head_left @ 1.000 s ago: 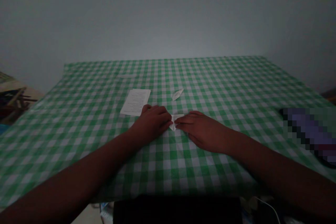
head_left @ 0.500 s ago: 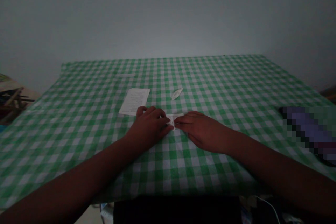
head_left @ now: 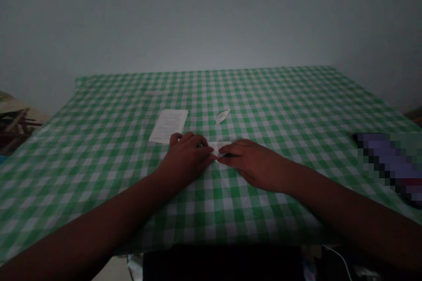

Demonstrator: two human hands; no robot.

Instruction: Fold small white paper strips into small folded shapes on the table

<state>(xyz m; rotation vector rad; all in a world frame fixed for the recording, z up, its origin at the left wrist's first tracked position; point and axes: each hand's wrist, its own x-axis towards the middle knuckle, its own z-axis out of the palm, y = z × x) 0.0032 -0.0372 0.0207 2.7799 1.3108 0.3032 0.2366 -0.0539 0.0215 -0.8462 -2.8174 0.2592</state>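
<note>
A small folded piece of white paper lies on the green and white checked tablecloth in the middle of the table. My left hand rests palm down with its fingertips pressed on the paper's left end. My right hand lies flat beside it, its fingertips pinching the paper's right end. Most of the paper is hidden under the fingers.
A printed white sheet lies just beyond my left hand. A small folded paper shape sits further back. A blurred dark object lies at the right edge. A wall stands behind the table, and clutter shows at far left.
My right fingertips have slid a little left over the paper, and my left hand has shifted slightly. The view has tilted a touch downward.
</note>
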